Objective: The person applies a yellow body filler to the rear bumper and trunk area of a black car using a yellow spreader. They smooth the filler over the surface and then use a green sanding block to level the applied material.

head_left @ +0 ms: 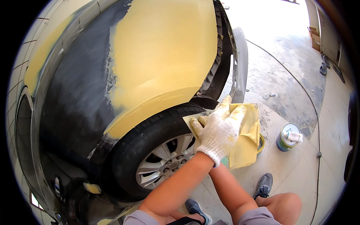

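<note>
In front of the wheel, my left hand (pixel 221 131) wears a white knitted glove with yellow putty on its fingertips. Its outer fingers bend over a thin, putty-smeared spreader (pixel 189 120), most of which the glove covers. Beneath and to the right is a flat putty board (pixel 243 152) coated with thick yellow putty. My right forearm (pixel 232 191) passes under the left wrist; the right hand is hidden behind the left glove and the board. Smooth yellow putty (pixel 165 52) covers a wide area of the dark car panel (pixel 71 97), down to the wheel arch.
The tyre (pixel 125 165) and silver rim (pixel 165 159) sit close left of my hands. An open tin (pixel 261 144) is partly behind the board. Right of it, a lidded can (pixel 288 139) carries a small white tube (pixel 294 137). A dark cable (pixel 313 108) crosses the floor.
</note>
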Demonstrator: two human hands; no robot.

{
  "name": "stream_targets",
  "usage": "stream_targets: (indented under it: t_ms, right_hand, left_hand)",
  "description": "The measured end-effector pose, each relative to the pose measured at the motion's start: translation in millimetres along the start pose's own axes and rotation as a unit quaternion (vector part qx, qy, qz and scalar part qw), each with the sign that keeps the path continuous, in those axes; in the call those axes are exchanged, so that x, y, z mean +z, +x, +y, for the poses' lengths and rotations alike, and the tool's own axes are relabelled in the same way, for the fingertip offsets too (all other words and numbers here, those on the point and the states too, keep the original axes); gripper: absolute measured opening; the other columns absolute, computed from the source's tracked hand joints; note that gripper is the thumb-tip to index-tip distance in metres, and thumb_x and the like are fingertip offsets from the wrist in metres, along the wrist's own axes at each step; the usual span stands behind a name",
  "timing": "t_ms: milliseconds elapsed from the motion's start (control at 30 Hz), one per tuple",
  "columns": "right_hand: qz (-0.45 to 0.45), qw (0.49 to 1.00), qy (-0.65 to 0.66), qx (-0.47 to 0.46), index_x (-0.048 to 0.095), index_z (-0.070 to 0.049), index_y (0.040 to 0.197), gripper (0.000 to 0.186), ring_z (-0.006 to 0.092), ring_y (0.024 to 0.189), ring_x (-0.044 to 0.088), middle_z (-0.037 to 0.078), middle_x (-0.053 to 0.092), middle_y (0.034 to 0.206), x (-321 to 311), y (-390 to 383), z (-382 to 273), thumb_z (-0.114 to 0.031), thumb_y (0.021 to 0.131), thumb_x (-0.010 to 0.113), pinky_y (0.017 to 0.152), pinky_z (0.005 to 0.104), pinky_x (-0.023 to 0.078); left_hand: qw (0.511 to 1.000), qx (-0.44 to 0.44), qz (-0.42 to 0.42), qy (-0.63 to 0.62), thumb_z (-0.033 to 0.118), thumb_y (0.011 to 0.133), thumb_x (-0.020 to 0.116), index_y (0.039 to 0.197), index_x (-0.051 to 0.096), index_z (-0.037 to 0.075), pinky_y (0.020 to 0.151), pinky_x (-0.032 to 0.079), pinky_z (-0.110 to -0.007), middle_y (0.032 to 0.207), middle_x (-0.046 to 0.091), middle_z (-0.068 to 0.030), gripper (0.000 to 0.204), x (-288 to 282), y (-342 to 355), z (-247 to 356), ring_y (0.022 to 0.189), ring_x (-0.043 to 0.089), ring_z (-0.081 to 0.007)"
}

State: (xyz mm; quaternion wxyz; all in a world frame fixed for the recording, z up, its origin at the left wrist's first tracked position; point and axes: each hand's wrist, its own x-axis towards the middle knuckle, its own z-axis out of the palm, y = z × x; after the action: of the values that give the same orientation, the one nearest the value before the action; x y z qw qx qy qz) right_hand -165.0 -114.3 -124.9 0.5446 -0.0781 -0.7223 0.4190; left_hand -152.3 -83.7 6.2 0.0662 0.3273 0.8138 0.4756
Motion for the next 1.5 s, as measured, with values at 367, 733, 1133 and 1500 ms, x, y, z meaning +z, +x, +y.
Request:
stream_targets:
  t_ms: [367,733,1133,1500]
  right_hand:
    - [0.118,0.988,0.0,-0.097,0.079,-0.029,0.135,0.072,0.0351,0.127,0.065,0.007,0.066,0.132,25.3,82.2,7.2,0.008,0.075,0.069,0.108,0.0541,0.057]
    - [0.069,0.996,0.002,-0.049,0.083,-0.028,0.13,0.059,0.0345,0.126,0.068,0.006,0.07,0.133,19.1,69.2,-1.7,0.004,0.082,0.069,0.11,0.052,0.054]
    - [0.046,0.994,-0.005,-0.095,0.083,-0.016,0.128,0.064,0.0395,0.128,0.064,0.009,0.068,0.132,2.5,73.7,-10.1,0.009,0.07,0.071,0.113,0.0573,0.052]
    - [0.103,0.99,0.002,-0.097,0.084,-0.027,0.126,0.057,0.0345,0.126,0.065,0.006,0.068,0.132,28.5,58.0,-13.3,0.001,0.077,0.076,0.109,0.0546,0.055]
  left_hand:
    - [0.986,-0.066,-0.014,-0.154,0.022,0.112,0.067,0.156,0.051,-0.017,0.11,0.052,-0.032,0.154,0.061,-0.0202,0.061,23.1,-5.7,20.8,0.131,0.064,-0.0208]
    - [0.993,-0.014,-0.005,-0.117,0.026,0.109,0.069,0.154,0.051,-0.02,0.118,0.048,-0.041,0.15,0.061,-0.0362,0.067,13.2,-6.5,-5.5,0.138,0.063,-0.0414]
    - [0.999,-0.001,-0.022,-0.048,0.017,0.111,0.07,0.157,0.052,-0.015,0.111,0.052,-0.033,0.146,0.065,-0.0247,0.059,9.1,-3.9,-3.2,0.133,0.063,-0.0241]
    - [0.995,-0.026,-0.03,-0.092,0.021,0.11,0.069,0.152,0.055,-0.017,0.118,0.046,-0.038,0.158,0.057,-0.0302,0.058,5.3,-4.3,-1.7,0.141,0.059,-0.0308]
